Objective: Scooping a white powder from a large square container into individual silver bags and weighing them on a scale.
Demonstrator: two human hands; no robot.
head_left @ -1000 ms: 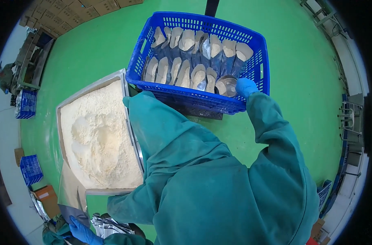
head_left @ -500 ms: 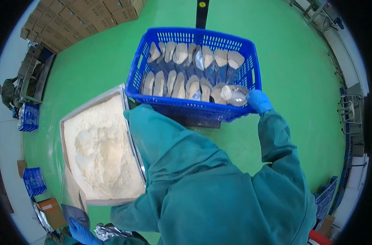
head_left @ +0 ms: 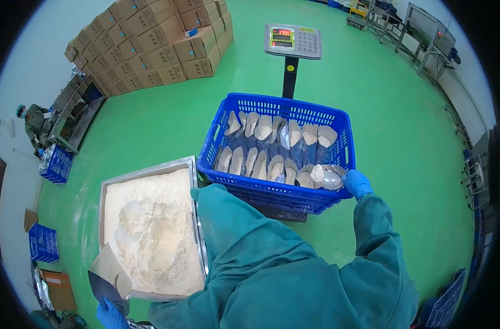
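head: scale disp. [head_left: 292,41] bhnd blue crate [head_left: 283,193]

You have stacked cardboard boxes [head_left: 151,46] at upper left — a co-worker [head_left: 36,127] beside a metal bench [head_left: 89,122] at left — and a brown carton [head_left: 60,290] lower left.

Shiny metal scoop [head_left: 332,179], glossy plastic crate [head_left: 315,202], matt cloth sleeve [head_left: 373,226], rough matt powder [head_left: 156,233]
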